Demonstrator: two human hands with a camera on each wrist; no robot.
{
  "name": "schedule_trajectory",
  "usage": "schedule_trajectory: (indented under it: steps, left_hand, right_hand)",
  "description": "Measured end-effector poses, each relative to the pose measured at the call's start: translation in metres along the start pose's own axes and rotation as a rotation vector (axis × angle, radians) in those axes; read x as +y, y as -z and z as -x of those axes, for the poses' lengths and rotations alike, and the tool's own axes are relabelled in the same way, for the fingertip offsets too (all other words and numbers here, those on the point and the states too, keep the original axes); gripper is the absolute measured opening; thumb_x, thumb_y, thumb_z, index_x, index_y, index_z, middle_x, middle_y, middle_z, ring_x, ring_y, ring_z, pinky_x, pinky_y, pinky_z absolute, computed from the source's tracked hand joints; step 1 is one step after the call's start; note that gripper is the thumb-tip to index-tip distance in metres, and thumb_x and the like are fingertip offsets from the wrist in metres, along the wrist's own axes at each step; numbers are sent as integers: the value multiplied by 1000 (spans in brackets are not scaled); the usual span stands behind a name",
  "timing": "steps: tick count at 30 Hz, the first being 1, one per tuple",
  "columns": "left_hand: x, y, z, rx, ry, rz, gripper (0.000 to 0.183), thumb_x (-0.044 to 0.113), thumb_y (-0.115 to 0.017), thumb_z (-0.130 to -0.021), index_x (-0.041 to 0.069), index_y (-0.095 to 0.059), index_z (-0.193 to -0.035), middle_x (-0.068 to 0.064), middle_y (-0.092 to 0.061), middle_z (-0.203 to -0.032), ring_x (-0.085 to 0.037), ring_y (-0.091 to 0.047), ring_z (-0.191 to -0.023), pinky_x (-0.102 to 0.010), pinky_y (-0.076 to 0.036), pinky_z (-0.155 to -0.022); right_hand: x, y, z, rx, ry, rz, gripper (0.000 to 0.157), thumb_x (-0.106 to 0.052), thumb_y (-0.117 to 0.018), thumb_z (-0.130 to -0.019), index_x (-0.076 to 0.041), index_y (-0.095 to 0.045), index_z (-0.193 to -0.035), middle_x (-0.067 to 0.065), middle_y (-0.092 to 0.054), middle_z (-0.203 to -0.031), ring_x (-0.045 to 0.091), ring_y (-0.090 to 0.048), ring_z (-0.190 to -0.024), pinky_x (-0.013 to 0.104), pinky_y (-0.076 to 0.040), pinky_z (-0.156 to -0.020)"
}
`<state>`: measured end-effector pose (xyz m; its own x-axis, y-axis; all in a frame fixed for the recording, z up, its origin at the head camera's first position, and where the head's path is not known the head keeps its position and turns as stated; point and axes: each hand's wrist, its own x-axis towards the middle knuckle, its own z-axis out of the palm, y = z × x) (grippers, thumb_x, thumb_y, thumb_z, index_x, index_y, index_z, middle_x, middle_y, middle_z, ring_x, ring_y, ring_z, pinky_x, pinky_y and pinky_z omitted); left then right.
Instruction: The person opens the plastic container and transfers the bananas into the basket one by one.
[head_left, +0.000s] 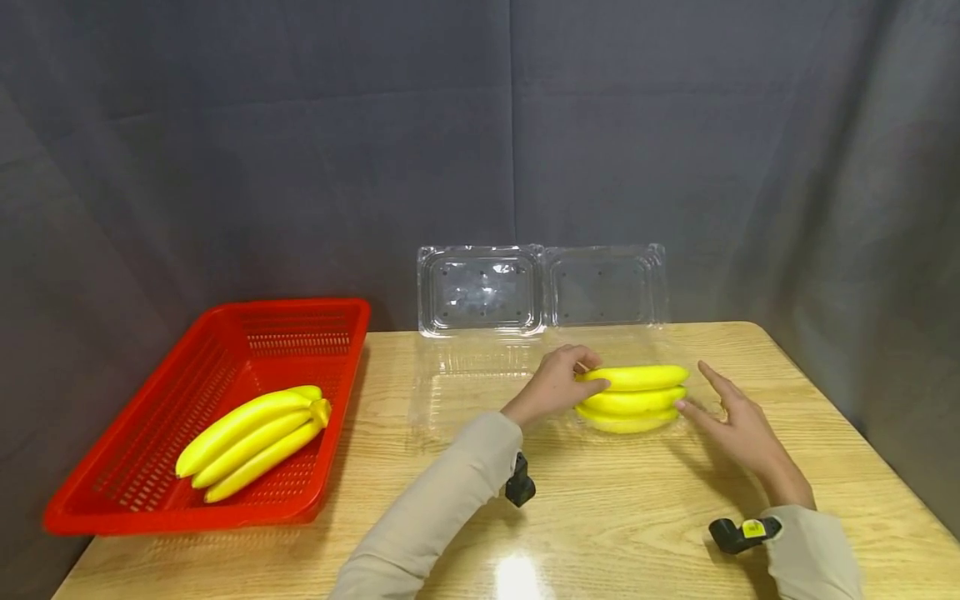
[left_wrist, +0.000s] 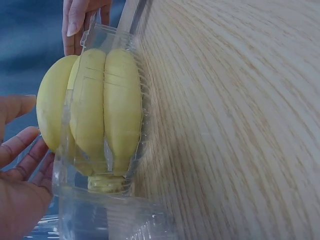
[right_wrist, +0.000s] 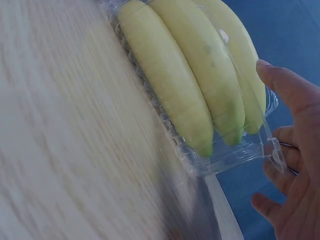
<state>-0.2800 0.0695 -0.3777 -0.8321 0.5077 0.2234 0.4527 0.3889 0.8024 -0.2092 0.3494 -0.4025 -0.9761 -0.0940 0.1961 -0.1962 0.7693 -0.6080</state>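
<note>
A bunch of yellow bananas [head_left: 633, 400] lies in the right clear plastic clamshell box [left_wrist: 95, 32], its rounded tips to the right and its stem end to the left. My left hand [head_left: 558, 383] is at the stem end, thumb and fingers loosely extended right beside the top banana. At the tips, my right hand [head_left: 738, 425] has its fingers spread. In the right wrist view, the right thumb [right_wrist: 285, 82] is right at the upper banana, and the other fingers lie behind the box's rim [right_wrist: 274, 150].
A second clear clamshell box [head_left: 450, 400] stands to the left, and both lids [head_left: 483, 292] are raised at the back. On the left, a red basket [head_left: 348, 350] holds another banana bunch [head_left: 255, 433]. Everything stands on a wooden table [head_left: 600, 517] before a grey curtain [head_left: 375, 150].
</note>
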Motion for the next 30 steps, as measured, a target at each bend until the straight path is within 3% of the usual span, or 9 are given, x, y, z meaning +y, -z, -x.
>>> schedule_trajectory:
  steps: [6, 15, 21, 30]
  left_hand:
    - [2, -3, -3, -5, 30, -6, 31, 23, -73, -88, 8, -65, -114, 1, -59, -111, -13, -55, -97, -21, -47, -79]
    - [-2, -7, -6, -6, 34, -20, 34, 25, -74, -88, 7, -65, -116, 1, -61, -112, -14, -56, -98, -23, -47, -82]
    - [-3, -9, -9, -14, 5, -64, 38, 26, -75, -87, 6, -65, -117, 2, -62, -111, -12, -55, -99, -23, -46, -85]
    - [-3, -13, -14, -17, -22, -95, 33, 22, -78, -84, 8, -66, -112, 5, -63, -102, -7, -55, -91, -18, -45, -79]
  right_hand:
    - [1, -1, 1, -40, -25, -5, 87, -47, -57, -95, -9, -7, -156, 30, -11, -155, 58, -14, -134, 74, -18, -98]
    - [1, -5, 1, -78, -41, -6, 91, -49, -56, -95, -10, -1, -156, 32, -7, -154, 58, -11, -135, 75, -15, -98]
    - [1, -6, 2, -88, -47, 9, 93, -50, -57, -94, -9, 0, -156, 32, -6, -155, 58, -11, -135, 75, -15, -99]
    - [3, -3, 2, -98, -49, 16, 94, -49, -58, -94, -10, 1, -156, 33, -5, -154, 59, -10, -134, 75, -15, -98]
